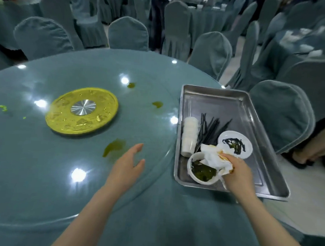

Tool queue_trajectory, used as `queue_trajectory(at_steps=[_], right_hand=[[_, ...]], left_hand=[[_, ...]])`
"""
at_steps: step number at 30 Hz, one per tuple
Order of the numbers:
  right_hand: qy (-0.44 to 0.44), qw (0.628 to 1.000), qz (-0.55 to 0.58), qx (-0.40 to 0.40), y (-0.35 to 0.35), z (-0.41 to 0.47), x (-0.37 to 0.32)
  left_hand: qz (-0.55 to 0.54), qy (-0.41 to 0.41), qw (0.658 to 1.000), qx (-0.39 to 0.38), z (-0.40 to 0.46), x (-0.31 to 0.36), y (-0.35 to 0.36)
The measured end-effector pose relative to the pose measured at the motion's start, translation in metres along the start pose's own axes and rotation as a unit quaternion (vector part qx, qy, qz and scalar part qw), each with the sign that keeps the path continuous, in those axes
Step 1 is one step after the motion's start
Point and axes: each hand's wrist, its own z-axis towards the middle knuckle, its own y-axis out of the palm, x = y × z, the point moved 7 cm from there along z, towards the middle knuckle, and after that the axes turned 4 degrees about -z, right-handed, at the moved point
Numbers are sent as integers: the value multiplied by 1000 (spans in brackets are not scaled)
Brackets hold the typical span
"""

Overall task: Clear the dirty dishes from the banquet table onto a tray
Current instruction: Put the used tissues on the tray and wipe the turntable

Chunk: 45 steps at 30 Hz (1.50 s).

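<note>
A steel tray [225,99] lies on the right side of the round glass-topped table [85,77]. In it are a stack of white cups [189,135], black chopsticks [210,129], a white plate [236,143] with dark scraps and a white bowl [202,172] with green leftovers. My right hand [238,173] grips a crumpled, stained white napkin [212,155] over the bowl's rim. My left hand [129,164] hovers over the glass with fingers relaxed and holds nothing.
A gold turntable base [64,121] with a steel hub sits at the table's middle. Greenish sauce stains [113,146] mark the glass. Covered chairs [128,34] ring the table, one [282,114] close beside the tray. A person's legs [157,19] show far back.
</note>
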Motion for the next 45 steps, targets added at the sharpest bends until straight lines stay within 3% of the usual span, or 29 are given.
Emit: queue_trajectory(at_steps=[7, 15, 23, 29, 33, 38, 45], right_hand=[[19, 999, -43, 14, -24, 16, 62], [-7, 998, -43, -40, 19, 85, 42], [-52, 992, -95, -62, 46, 123, 23], [-80, 990, -105, -54, 48, 129, 17], [-35, 994, -45, -96, 58, 131, 18], [24, 980, -80, -183, 68, 124, 24], [-25, 984, -87, -152, 52, 101, -22]], left_hand=[[1, -19, 999, -32, 0, 15, 44], [70, -59, 995, -27, 6, -3, 56], [238, -189, 939, -163, 5, -92, 70], [284, -221, 918, -167, -5, -118, 67], [291, -218, 914, -182, -13, -131, 55], [279, -214, 915, -199, -18, -136, 50], [231, -200, 930, -207, -14, -124, 50]])
